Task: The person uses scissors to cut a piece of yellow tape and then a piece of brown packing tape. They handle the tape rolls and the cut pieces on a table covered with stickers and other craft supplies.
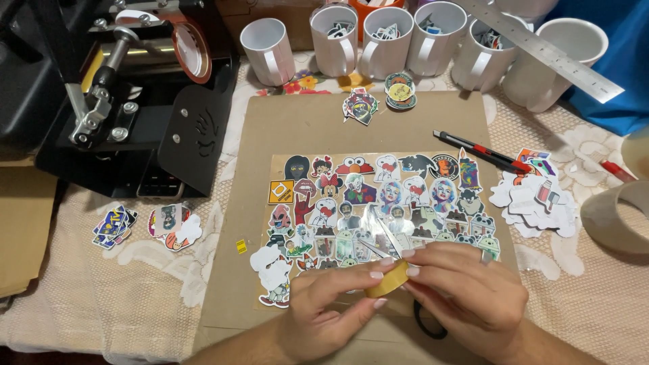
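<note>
Both my hands meet at the near edge of a brown cardboard mat (311,122). My left hand (324,307) and my right hand (466,294) together pinch a small yellow-brown tape roll (390,280). A clear strip of tape (378,233) rises from the roll over a sheet of many colourful cartoon stickers (378,196). A black loop (427,323), partly hidden, lies under my right hand.
A black mug press (128,94) stands at the left. Several white mugs (334,40) line the back, with a metal ruler (547,51) across them. A red-black utility knife (483,152), loose sticker piles (534,199) (172,223) and a large tape roll (618,216) lie around.
</note>
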